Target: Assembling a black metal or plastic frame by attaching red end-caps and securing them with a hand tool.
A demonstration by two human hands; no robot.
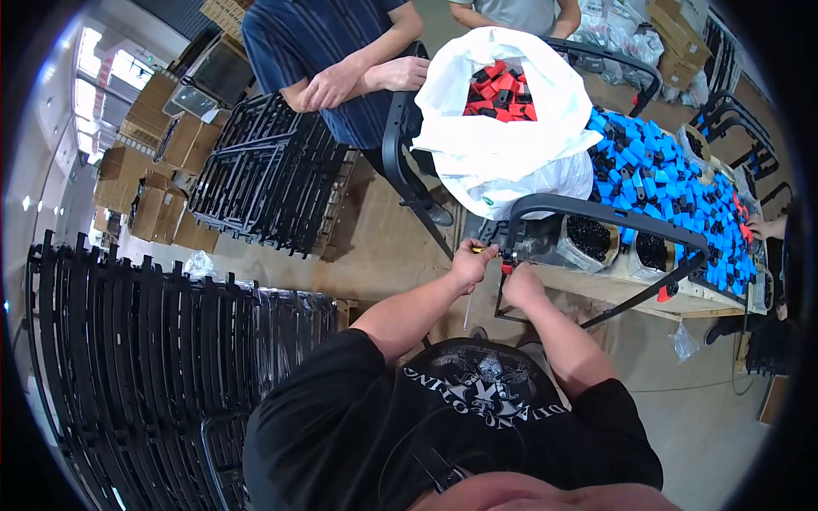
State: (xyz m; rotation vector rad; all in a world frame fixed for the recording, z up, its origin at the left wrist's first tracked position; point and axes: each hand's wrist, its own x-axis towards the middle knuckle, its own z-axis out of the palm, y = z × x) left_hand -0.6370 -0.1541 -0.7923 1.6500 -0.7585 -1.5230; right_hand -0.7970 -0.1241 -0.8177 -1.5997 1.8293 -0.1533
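My left hand (pixel 472 263) is closed around a screwdriver with a yellow-marked handle (pixel 480 249). Its thin metal shaft points down past the wrist. Close beside it, my right hand (pixel 522 286) is closed at a red plastic clip (pixel 508 268) near the corner of a black tubular frame (pixel 609 215); its fingertips are partly hidden. The frame's top bar runs off to the right, and another red clip (pixel 665 294) sits on its far leg.
A white sack (pixel 511 140) of red and black clips stands on the workbench (pixel 562 279), beside a heap of blue clips (pixel 656 170) and tubs of small black parts (pixel 588 238). Stacked black frames (pixel 170 341) stand left. A co-worker's arms (pixel 366 77) rest at another frame; others work nearby.
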